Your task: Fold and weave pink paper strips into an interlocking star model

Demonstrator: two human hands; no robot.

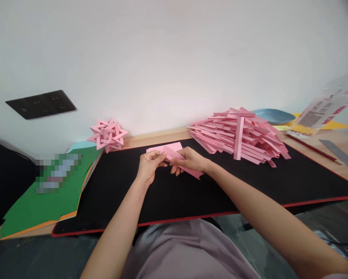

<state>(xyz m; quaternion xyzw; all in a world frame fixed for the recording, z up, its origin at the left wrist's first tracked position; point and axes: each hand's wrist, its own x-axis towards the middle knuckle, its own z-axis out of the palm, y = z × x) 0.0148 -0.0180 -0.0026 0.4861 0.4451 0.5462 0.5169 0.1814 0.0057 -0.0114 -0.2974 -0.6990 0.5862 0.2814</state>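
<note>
Above the middle of the black mat, my left hand (pixel 151 166) and my right hand (pixel 188 159) are both closed on one pink paper strip (pixel 191 172). The left thumb and fingers pinch its upper end, and the right thumb presses along its middle while its lower end sticks out past my right hand. Just behind my hands lies more flat pink paper (pixel 174 146), partly hidden by them. A large pile of folded pink strips (pixel 235 133) sits to the right. On the left stands a pink paper star ball (pixel 107 135) of interlocked pieces.
The black mat (pixel 112 201) has a red edge. Green card sheets (pixel 46 209) lie at the left. Along the right are a blue dish (pixel 274 115), a clear bottle (pixel 326 106), a dark red pencil (pixel 313 147) and a metal ruler (pixel 341 155). A wall rises behind.
</note>
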